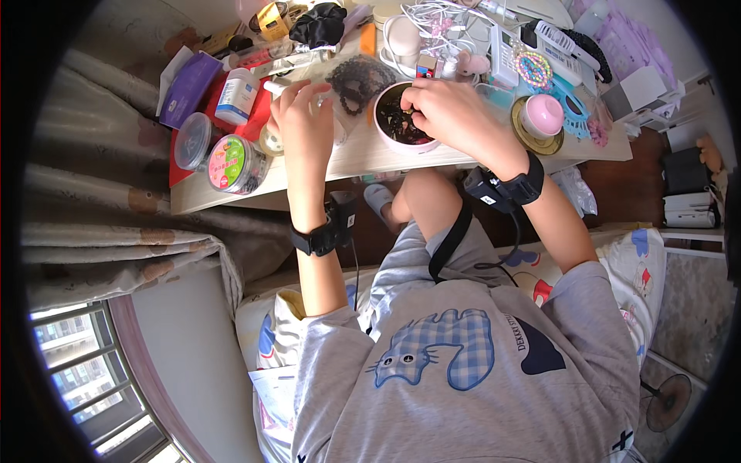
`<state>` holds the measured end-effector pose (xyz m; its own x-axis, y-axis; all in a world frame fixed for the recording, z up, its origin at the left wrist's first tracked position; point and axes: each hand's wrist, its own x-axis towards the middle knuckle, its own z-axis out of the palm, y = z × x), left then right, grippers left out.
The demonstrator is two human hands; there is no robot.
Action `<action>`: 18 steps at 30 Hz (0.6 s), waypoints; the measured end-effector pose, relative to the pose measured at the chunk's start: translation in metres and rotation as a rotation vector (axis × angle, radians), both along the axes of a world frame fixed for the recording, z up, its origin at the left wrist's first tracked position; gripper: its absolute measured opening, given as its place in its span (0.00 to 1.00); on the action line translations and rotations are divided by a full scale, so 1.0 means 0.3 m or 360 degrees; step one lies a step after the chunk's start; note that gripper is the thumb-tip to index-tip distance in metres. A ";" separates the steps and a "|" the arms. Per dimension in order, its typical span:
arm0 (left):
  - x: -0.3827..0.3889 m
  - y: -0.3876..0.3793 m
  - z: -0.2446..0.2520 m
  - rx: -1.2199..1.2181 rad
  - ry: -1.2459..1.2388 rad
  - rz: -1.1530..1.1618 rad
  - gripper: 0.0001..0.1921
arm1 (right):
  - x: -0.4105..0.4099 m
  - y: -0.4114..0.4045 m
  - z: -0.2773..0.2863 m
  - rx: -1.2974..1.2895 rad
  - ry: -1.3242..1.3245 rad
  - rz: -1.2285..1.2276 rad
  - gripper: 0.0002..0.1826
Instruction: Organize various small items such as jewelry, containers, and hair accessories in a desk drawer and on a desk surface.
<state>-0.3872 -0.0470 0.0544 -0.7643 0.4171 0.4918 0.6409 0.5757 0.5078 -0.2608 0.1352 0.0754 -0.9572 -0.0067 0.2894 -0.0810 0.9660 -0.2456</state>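
Note:
My right hand (448,110) reaches over the rim of a pink bowl (399,146), its fingertips down at the dark contents (400,122); whether they pinch a piece is hidden. Left of the bowl, my left hand (304,113) is raised over the table with bent fingers, near a white tube-like item (275,88) and a small round container (271,142). I cannot tell whether this hand holds anything. Dark beaded bracelets (350,95) lie between the hands. To the right, a small pink bowl (543,117) sits upside down on a gold-coloured round lid or dish (558,144).
A round jar with a pink and green lid (227,164), a clear-lidded jar (194,142) and a white bottle (237,95) stand at the left. White cables (431,17), a black scrunchie (318,26) and a colourful beaded bracelet (534,70) lie farther back. The table's front edge (347,173) is near my wrists.

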 end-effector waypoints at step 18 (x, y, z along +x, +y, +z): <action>0.116 0.132 0.048 0.0062 -0.0130 -0.0849 0.11 | 0.014 0.031 -0.011 -0.0952 0.0275 -0.0076 0.08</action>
